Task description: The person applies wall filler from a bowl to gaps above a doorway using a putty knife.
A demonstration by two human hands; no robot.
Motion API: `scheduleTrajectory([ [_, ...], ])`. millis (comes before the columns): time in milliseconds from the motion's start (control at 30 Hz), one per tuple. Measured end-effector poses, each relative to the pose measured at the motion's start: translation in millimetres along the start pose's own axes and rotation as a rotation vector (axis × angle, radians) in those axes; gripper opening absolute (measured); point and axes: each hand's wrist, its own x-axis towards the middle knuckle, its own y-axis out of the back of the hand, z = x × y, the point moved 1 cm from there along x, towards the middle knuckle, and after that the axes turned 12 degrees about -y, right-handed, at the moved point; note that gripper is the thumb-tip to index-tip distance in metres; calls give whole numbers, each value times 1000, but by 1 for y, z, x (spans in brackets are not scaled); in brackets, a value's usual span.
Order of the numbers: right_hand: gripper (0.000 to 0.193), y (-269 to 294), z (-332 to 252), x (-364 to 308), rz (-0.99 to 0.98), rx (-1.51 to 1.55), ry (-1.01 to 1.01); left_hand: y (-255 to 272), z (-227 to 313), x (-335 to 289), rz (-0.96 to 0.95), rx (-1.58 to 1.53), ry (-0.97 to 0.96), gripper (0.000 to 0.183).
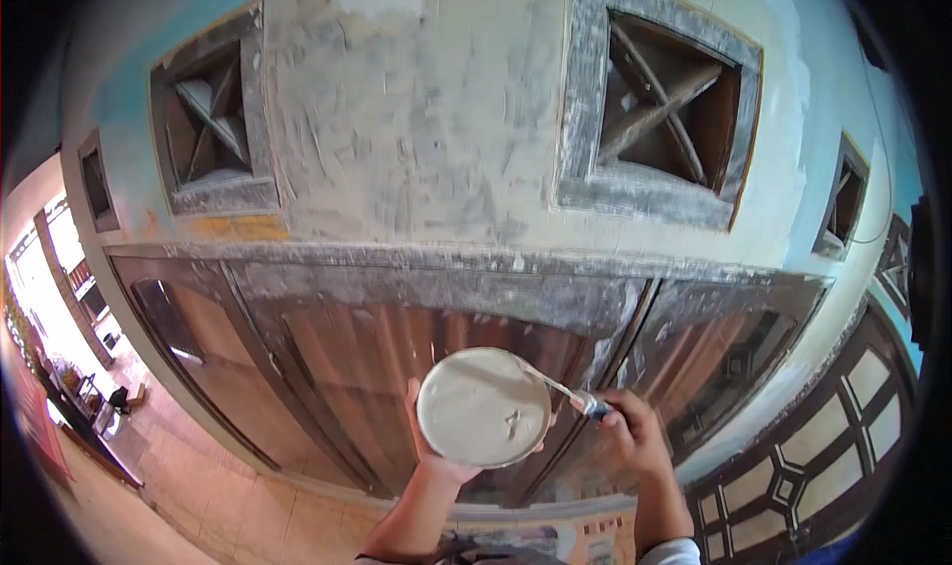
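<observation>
My left hand (442, 463) grips a round tub (420, 421) from below and around its side, fingertips showing at its right edge. Cream paint (471, 406) fills the tub near its rim, with a small ridged mark on the surface. In my right hand (639, 434) is a paintbrush (592, 404), its dark handle closed in my fingers. The brush's cream-coated end reaches left to the tub's upper right rim. Both hands are held up in front of a window wall.
Ahead, a patchy cream and grey wall (416, 139) has square vents (664, 104) with crossed bars. Below it runs a dark-framed glass window (397, 367) with curtains behind. A patterned dark door (793, 476) stands at right; tiled floor (248, 510) lies lower left.
</observation>
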Motion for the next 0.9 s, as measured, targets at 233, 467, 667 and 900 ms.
scheduleTrajectory([
  [233,60,-8,-22,10,-34,-235,205,-4,12,7,-18,75,-86,102],
  [467,73,-14,-51,27,27,-345,250,-51,43,30,-66,91,-148,105],
  [667,54,-25,-108,71,178,-366,443,-93,76,51,-185,167,-199,106],
  [900,46,-28,-190,148,431,-473,569,-132,140,66,-270,308,-317,103],
])
